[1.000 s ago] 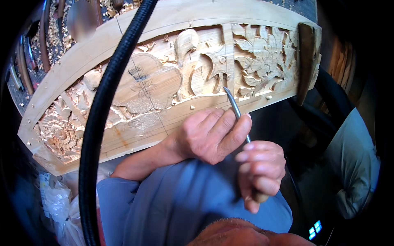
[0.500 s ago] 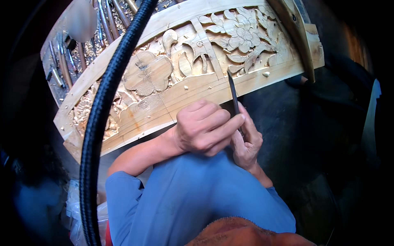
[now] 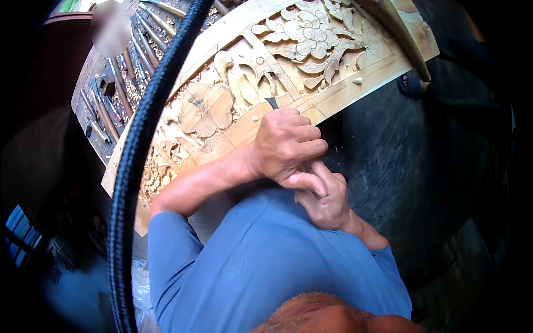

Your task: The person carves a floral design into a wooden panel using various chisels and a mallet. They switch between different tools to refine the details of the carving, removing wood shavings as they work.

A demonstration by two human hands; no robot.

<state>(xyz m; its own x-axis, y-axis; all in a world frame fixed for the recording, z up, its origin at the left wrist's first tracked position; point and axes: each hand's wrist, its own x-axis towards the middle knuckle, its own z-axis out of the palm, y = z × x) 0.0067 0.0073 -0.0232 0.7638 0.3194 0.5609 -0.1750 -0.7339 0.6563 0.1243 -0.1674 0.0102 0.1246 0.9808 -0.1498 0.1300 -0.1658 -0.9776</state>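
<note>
— Left hand (image 3: pixel 286 143)?
— Closed in a fist round the shaft of the carving chisel (image 3: pixel 272 102), knuckles up, heel of the palm resting on the lower rail of the carved wooden panel (image 3: pixel 311 50). Only the dark tip showing, just beyond the fingers.

— Right hand (image 3: pixel 325 197)?
— Tucked under and behind the left, fingers curled, apparently closed on the handle end. Handle itself hidden, so hard to say how firm the hold.

— Where exactly is the tip?
— Touching the pale wood at the foot of the leaf-and-stem relief, between the round flower on the left and the big open blossom near the top right.

— How to cut well here?
— Probably best to keep the left palm planted as a brake and pivot. Push from the right in short strokes, never a long shove. Low angle, thin shavings, following the grain away from the raised stems. Slipping forward likely to nick the finished leaves.

— Anything around to mind?
— Row of spare chisels (image 3: pixel 125 53) on the desk (image 3: pixel 83 105) beyond the panel, among shavings. Thick black braided hose (image 3: pixel 139 150) hanging across the left of the view, close to the left elbow. Worth keeping the elbow clear of it.
</note>
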